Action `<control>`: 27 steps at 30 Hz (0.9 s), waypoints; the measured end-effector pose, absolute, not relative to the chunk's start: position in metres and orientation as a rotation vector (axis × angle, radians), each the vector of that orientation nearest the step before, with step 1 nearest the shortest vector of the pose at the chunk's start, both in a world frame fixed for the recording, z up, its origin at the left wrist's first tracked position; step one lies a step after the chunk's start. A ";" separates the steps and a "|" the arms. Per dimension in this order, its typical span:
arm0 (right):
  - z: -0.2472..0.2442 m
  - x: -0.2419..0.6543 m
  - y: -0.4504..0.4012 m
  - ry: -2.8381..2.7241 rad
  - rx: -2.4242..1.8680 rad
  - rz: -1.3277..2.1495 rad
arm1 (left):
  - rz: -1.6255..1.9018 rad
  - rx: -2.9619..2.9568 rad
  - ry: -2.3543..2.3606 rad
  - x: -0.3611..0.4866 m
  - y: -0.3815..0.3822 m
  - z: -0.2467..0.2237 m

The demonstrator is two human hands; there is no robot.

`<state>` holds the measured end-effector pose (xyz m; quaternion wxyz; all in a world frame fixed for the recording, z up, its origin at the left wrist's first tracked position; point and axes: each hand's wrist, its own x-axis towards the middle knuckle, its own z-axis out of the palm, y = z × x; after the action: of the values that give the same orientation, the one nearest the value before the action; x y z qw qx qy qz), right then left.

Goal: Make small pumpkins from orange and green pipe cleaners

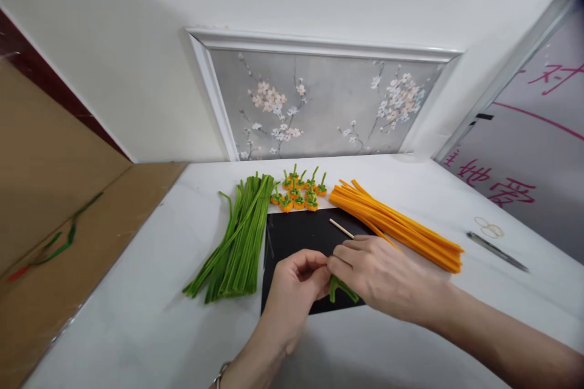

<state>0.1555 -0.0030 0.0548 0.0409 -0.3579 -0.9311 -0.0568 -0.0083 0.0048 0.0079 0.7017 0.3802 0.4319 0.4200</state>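
Note:
Above the black mat (296,237), my two hands meet with their fingertips together. My left hand (296,282) is closed in a pinch on a green pipe cleaner (341,289), whose short bent ends stick out below the fingers. Curled over the same piece is my right hand (371,267), also closed; its fingertips hide most of it. A thin wooden stick (341,228) shows beyond the right knuckles, and I cannot tell whether that hand holds it or it lies on the mat.
Left of the mat lies a bundle of green pipe cleaners (241,243), and to the right an orange bundle (401,225). Several small orange-and-green pieces (298,194) stand behind the mat. Tweezers (497,250) and rubber bands (489,228) lie far right. Cardboard (109,237) borders the left.

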 end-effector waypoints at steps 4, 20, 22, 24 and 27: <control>0.046 0.163 0.000 -2.355 -1.359 0.347 | 0.953 0.679 0.948 -0.012 0.007 0.014; 0.012 0.141 -0.025 -1.741 -1.257 0.745 | 0.974 0.715 0.817 -0.009 0.003 0.010; 0.015 0.143 -0.022 -1.775 -1.232 0.681 | 0.937 0.788 0.838 -0.010 0.003 0.009; 0.017 0.145 -0.019 -1.787 -1.249 0.645 | 0.898 0.862 0.875 -0.011 0.004 0.008; 0.018 0.148 -0.016 -1.792 -1.308 0.584 | 0.862 0.918 0.912 -0.012 0.005 0.004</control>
<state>0.1481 -0.0162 0.0181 0.4111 -0.5197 -0.7120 0.2321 -0.0123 0.0055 0.0044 0.7127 0.4142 0.4112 0.3890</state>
